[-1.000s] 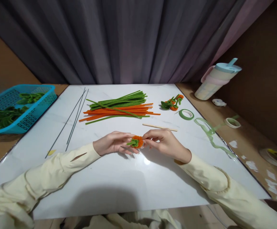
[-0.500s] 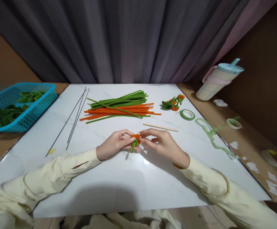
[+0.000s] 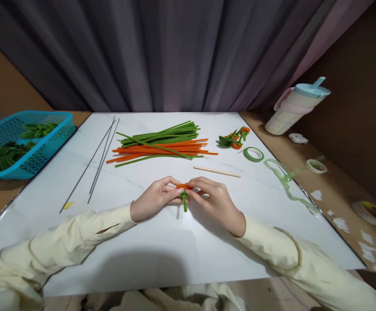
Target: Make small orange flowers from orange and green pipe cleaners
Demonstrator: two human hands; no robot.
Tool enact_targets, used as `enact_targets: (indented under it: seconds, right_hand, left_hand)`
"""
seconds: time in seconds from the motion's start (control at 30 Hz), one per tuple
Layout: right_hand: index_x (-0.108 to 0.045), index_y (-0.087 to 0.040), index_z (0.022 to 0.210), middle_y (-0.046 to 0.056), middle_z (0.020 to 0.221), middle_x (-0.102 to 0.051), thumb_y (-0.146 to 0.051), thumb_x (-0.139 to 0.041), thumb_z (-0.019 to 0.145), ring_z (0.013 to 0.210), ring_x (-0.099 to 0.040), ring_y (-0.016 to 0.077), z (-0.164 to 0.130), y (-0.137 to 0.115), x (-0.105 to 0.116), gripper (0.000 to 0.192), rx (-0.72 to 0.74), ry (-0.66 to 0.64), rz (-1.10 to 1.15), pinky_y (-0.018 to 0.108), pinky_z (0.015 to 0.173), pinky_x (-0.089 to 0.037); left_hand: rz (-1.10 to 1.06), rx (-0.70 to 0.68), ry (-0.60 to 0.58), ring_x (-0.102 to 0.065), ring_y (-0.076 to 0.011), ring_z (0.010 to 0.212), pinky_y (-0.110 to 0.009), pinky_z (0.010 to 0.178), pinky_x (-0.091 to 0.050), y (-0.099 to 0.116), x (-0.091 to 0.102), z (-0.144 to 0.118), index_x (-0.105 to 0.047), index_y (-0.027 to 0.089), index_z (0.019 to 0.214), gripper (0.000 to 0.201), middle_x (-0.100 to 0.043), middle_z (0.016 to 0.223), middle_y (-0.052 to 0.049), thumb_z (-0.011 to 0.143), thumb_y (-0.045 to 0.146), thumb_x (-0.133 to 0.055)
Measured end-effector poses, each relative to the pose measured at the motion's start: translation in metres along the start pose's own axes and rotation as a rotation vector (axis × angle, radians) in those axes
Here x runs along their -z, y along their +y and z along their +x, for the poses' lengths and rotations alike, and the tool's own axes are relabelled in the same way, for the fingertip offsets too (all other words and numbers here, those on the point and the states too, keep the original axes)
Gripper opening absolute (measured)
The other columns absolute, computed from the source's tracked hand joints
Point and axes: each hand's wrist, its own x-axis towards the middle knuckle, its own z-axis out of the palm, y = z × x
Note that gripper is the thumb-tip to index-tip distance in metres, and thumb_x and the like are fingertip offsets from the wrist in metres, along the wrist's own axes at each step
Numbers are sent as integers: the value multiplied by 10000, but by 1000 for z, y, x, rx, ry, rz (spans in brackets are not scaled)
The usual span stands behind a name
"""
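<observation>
Between my hands is a small pipe-cleaner flower (image 3: pixel 184 196), orange on top with a green base and a short green stem pointing toward me. My left hand (image 3: pixel 157 197) pinches it from the left with thumb and fingers. From the other side, my right hand (image 3: pixel 218 201) presses thumb and fingertips against it; the fingers cover part of the orange. Just beyond lies a thin wooden stick (image 3: pixel 217 172). Farther back are orange pipe cleaners (image 3: pixel 162 150) and green pipe cleaners (image 3: pixel 168 134) in a loose pile.
Several finished orange and green pieces (image 3: pixel 235 138) lie back right, near a green tape roll (image 3: pixel 253 154) and a loose tape strip (image 3: pixel 282 177). Thin dark wires (image 3: pixel 92 160) lie left. A blue basket (image 3: pixel 45 149) with green pieces stands far left, a tumbler (image 3: pixel 293 108) far right.
The flower has tipped so its stem points more straight toward me. My right hand has shifted slightly left and closed in on it; my left hand still pinches it.
</observation>
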Motion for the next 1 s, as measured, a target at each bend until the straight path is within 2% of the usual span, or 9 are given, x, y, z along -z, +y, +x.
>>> enact_targets:
  seconds: [0.3, 0.43, 0.5, 0.6, 0.7, 0.77, 0.87, 1.0]
  right_hand:
    - [-630, -158, 840, 71, 820, -648, -141, -509, 851, 727, -607, 159, 0, 2, -3, 123, 68, 13, -45, 275, 664, -509]
    - [-652, -158, 871, 78, 844, -660, -143, -502, 859, 752, -617, 162, 3, 3, 3, 151, 96, -31, -28, 278, 687, -511]
    - [-667, -157, 883, 81, 877, -666, -155, -521, 855, 770, -622, 160, 7, 2, 9, 149, 58, -88, 33, 270, 687, -513]
    - [-679, -165, 876, 70, 898, -671, -200, -558, 845, 794, -626, 160, 11, 0, 15, 130, -75, -157, 158, 254, 669, -517]
    - [-678, -157, 841, 62, 852, -675, -233, -563, 844, 759, -627, 159, 13, -1, 13, 139, -194, -126, 231, 248, 644, -514]
    - [-681, -147, 824, 67, 842, -679, -232, -559, 844, 740, -628, 158, 12, -2, 11, 151, -214, -121, 239, 246, 636, -508]
    - [-688, -143, 814, 70, 845, -686, -198, -550, 846, 741, -630, 157, 11, -3, 9, 152, -186, -146, 216, 243, 637, -498]
    - [-676, -149, 812, 68, 825, -685, -150, -531, 853, 716, -621, 150, 7, -1, 7, 150, -74, -128, 92, 246, 636, -485]
  left_hand:
    - [-13, 5, 12, -681, -192, 822, -380, 877, -508, -2, 0, 1, -515, 120, 869, 334, -704, 778, -63, 755, 369, -706]
    - [-27, 5, 8, -683, -208, 829, -385, 868, -511, -1, 0, 1, -508, 121, 864, 350, -706, 782, -73, 744, 377, -715]
    - [-36, -3, -2, -684, -221, 838, -397, 870, -506, 0, 0, 0, -500, 124, 861, 353, -707, 808, -83, 747, 382, -712]
    - [-44, -6, -21, -686, -235, 842, -425, 888, -491, 2, 0, 0, -491, 132, 864, 353, -706, 867, -100, 754, 391, -704]
    - [-40, -4, -30, -688, -243, 842, -436, 897, -483, 2, -1, 1, -492, 133, 864, 356, -706, 866, -101, 758, 405, -696]
    - [-36, -5, -32, -688, -245, 843, -434, 892, -486, 0, -1, 1, -487, 133, 851, 358, -707, 855, -102, 762, 413, -690]
    - [-36, -2, -34, -690, -236, 830, -424, 877, -496, -1, -1, 1, -471, 135, 834, 369, -707, 849, -99, 757, 420, -692]
    - [-37, 8, -45, -693, -220, 803, -411, 860, -507, -3, 0, 2, -477, 134, 837, 369, -708, 823, -85, 753, 420, -695]
